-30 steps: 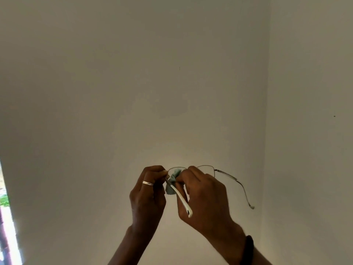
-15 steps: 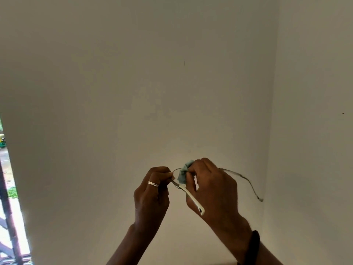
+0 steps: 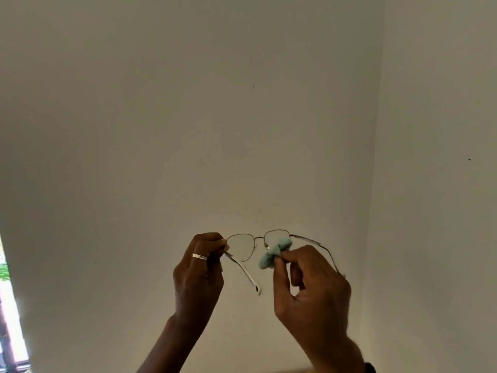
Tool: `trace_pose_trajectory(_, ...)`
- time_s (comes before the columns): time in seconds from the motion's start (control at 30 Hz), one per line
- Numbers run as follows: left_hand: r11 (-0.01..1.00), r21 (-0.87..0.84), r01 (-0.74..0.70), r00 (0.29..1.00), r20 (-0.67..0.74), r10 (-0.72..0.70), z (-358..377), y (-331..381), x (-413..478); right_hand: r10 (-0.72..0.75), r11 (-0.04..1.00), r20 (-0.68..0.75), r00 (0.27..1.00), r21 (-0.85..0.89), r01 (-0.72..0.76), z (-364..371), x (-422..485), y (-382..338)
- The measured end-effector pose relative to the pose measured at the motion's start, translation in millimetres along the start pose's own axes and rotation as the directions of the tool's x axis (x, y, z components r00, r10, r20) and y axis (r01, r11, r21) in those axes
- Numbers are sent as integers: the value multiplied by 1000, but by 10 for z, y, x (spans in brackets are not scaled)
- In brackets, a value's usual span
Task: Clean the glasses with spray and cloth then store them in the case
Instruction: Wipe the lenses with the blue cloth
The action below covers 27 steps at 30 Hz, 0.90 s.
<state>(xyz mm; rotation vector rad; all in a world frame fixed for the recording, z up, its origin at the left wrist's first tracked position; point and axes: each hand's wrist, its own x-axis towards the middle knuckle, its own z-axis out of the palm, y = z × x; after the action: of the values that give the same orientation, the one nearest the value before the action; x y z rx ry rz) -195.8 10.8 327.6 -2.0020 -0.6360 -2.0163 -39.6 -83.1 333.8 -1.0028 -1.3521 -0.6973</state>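
Observation:
Thin metal-framed glasses [image 3: 255, 238] with white temple tips are held up in front of a pale wall, temples unfolded toward me. My left hand [image 3: 197, 273], wearing a ring, pinches the frame at its left hinge. My right hand [image 3: 309, 289] pinches a bunched pale blue cloth [image 3: 274, 254], which lies against the right lens. The left lens is uncovered. No spray bottle or case is in view.
A plain wall [image 3: 242, 117] fills the view, meeting a side wall at a corner [image 3: 377, 157] on the right. A bright opening to the outside [image 3: 8, 305] shows at the lower left edge.
My right hand has moved with the cloth from the left lens over to the right lens. The whole frame front now shows between my hands.

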Motion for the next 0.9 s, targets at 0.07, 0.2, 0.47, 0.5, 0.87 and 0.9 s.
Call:
trace_pose_trajectory(0.07,999,-28,26,1000,-13,-26,0,12,0,77,997,-49,996,-18,-78,3,-18,98)
trace_pose_trajectory(0.2,997,-74,1,999,-32,-3,11,104,45,184,975,-112,977,-109,-196,104,0,222)
trace_pose_trajectory(0.47,998,-65,6,1000,-28,-8,45,195,89,117,989,-158,980,-73,-130,235,158,294)
trace_pose_trajectory(0.5,998,-68,7,1000,-25,-8,44,193,100,84,995,-138,987,-49,-91,240,161,301)
trace_pose_trajectory(0.87,995,-102,-17,1000,25,20,28,169,31,55,989,-73,996,-135,-64,163,-20,528)
trace_pose_trajectory(0.9,994,-112,-14,1000,23,17,42,184,23,45,987,-106,993,-149,-61,166,11,495)
